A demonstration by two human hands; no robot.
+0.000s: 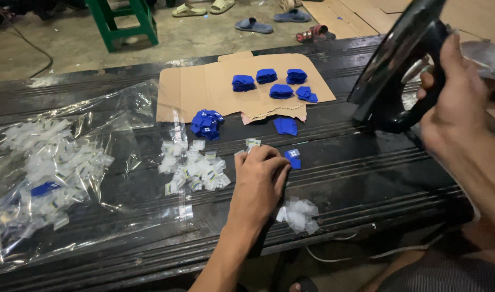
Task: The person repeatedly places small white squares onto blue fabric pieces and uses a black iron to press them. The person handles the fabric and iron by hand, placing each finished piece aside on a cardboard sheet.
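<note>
On the dark counter in front of me, my left hand lies palm down. Its fingers are bent a little and close together, and they hold nothing. The fingertips rest on the counter right beside a small blue label, and I cannot tell if they touch it. Two tiny white labels sit just past my knuckles.

My right hand is up in the air at the right side. Its fingers are wrapped tight around the handle of a black iron. The iron is tipped up, and its low end is down near the counter.

A heap of small white labels lies just left of my left hand. A smaller white bunch lies near my wrist, by the counter's front edge. A crumpled clump of blue labels sits at the edge of a flat piece of cardboard. Neat little stacks of blue labels sit on the cardboard. One flat blue pile lies just off it.

At the far left, a clear plastic bag full of white bits lies on the counter. On the floor behind are a green stool and some sandals.
</note>
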